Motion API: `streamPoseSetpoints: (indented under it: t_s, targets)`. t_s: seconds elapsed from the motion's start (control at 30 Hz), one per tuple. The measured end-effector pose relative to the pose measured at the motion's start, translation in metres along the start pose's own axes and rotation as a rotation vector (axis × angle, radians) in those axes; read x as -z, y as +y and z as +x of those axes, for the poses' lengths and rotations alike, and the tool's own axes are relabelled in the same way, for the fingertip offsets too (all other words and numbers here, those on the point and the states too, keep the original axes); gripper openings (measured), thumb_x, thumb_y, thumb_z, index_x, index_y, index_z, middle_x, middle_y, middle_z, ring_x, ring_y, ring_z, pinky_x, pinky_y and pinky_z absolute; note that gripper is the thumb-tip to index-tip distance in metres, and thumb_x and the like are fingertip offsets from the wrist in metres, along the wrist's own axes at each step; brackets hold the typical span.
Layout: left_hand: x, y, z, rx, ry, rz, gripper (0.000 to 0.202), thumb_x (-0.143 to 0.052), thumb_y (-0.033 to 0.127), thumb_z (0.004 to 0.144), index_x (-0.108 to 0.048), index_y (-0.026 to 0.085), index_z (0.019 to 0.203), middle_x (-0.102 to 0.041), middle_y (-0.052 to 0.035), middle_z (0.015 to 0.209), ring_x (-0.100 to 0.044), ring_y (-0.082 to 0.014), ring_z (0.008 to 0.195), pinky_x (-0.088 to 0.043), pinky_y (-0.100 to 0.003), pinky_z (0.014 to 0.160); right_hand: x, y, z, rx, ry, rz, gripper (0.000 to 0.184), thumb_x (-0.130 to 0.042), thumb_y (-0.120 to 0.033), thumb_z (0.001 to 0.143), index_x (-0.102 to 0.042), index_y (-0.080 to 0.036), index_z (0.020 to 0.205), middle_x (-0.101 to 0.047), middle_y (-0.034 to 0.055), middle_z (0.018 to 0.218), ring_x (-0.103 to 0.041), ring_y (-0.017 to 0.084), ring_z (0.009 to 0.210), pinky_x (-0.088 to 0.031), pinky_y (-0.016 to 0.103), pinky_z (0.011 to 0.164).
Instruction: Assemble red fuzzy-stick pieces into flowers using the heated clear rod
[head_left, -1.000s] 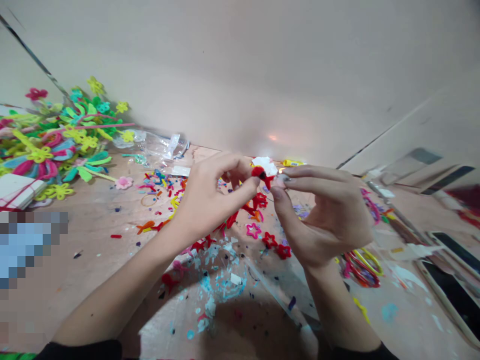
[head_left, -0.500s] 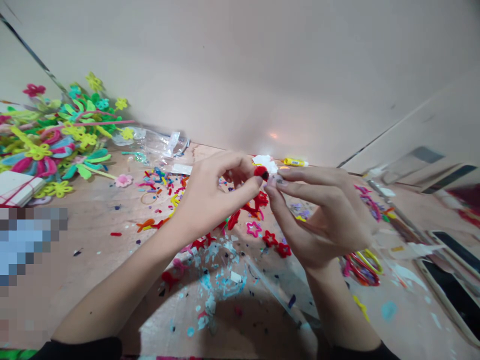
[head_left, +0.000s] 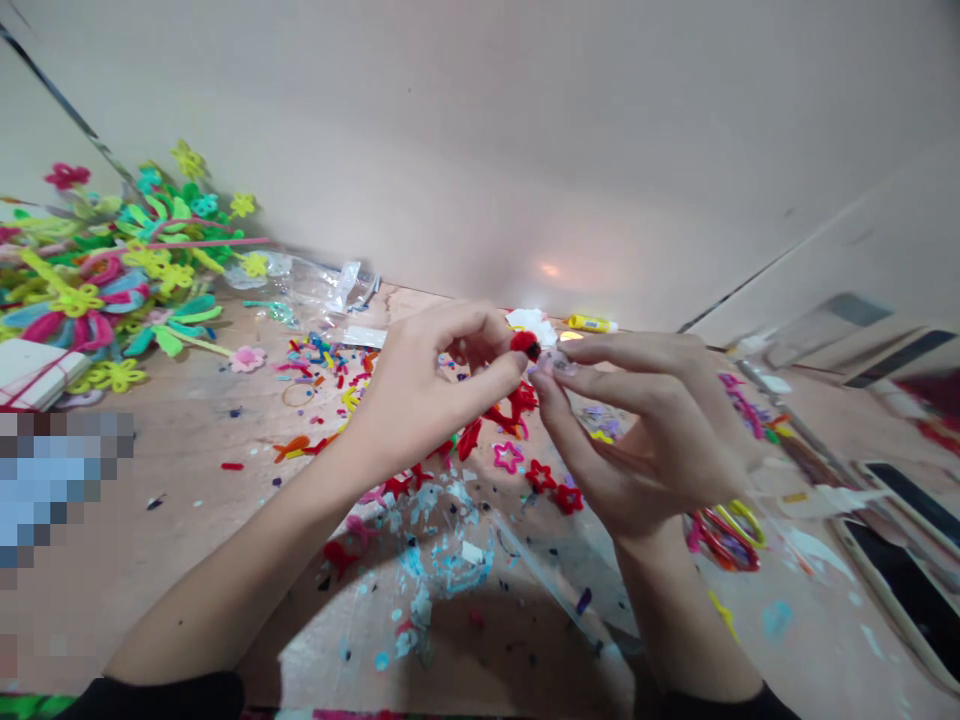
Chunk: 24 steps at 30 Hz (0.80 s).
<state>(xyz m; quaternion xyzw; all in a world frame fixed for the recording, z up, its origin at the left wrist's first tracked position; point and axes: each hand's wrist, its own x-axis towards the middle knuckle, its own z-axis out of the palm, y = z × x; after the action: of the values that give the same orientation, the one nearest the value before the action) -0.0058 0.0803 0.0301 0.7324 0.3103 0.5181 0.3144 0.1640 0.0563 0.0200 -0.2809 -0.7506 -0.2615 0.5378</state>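
Pipe-cleaner flowers (head_left: 112,270) lie left of the left hand (head_left: 427,390), a glue stick (head_left: 590,323) beyond the right hand (head_left: 645,430).

**Craft workshop bench, paper & pipe-cleaner work**
Wood tabletop (head_left: 172,520) w/ pipe-cleaner scraps (head_left: 322,365) left of fingers (head_left: 622,362), pipe-cleaner flowers (head_left: 127,270) far left, glue stick (head_left: 590,323) just past fingertips, blue paint flecks (head_left: 435,570) below.

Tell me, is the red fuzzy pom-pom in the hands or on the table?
In the hands: the red fuzzy pom-pom sits at the fingertips of the left hand, raised above the wooden table.
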Motion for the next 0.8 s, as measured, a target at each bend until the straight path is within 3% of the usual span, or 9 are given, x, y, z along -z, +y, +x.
streamPoseSetpoints:
  t_s: [0.8]
  targets:
    - [0.0007,0.0013,-0.001,0.005,-0.001,-0.004,0.017,-0.061,0.013,0.079,-0.055,0.019,0.065,-0.058,0.0024,0.064,-0.055,-0.0115,0.063,-0.047,-0.026,0.062,0.0016,-0.0004,0.0005,0.02,-0.03,-0.015,0.028,-0.077,-0.005,0.074,-0.062,-0.023,0.09,-0.075,0.0038,0.085,-0.072,0.022,0.078,-0.059,0.04,0.071]
